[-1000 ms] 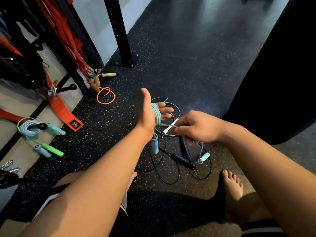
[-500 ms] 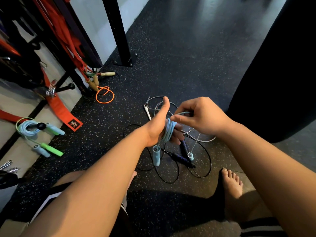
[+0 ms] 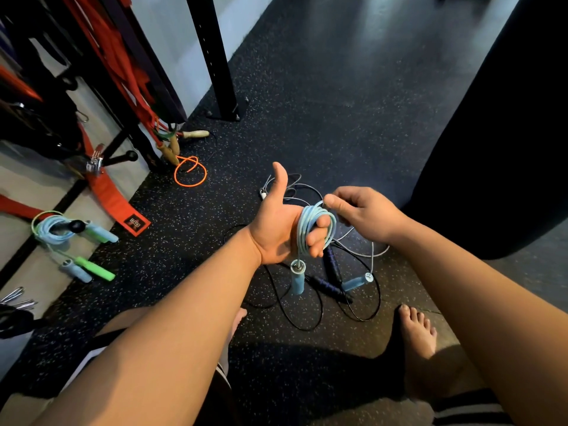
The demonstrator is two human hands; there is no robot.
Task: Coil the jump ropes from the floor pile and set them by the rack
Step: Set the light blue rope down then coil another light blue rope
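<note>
Scanning from the left edge of the frame: coiled ropes (image 3: 58,229) with blue and green handles, already down on the pale strip beside the rack (image 3: 212,50), well apart from both hands. Near the centre, the left hand (image 3: 276,229), thumb straight up, fingers curled through the turns of the light-blue rope (image 3: 302,232) and holding that coil, with one handle (image 3: 297,279) dangling straight down below the palm. Just to its right, touching the top of the coil, the right hand (image 3: 365,216), pinching the same rope narrowly between thumb and forefinger. From that pinch, a loose tail dropping down to the second handle (image 3: 353,283) on the floor, lower centre-right, beside the black rope (image 3: 332,265) of the pile. Judging from this, little left to wind: tail below the grip and nearer the right hand, so probably another wrap or two over the left fingers along the upright loops, with a possible snag on the black rope.
</note>
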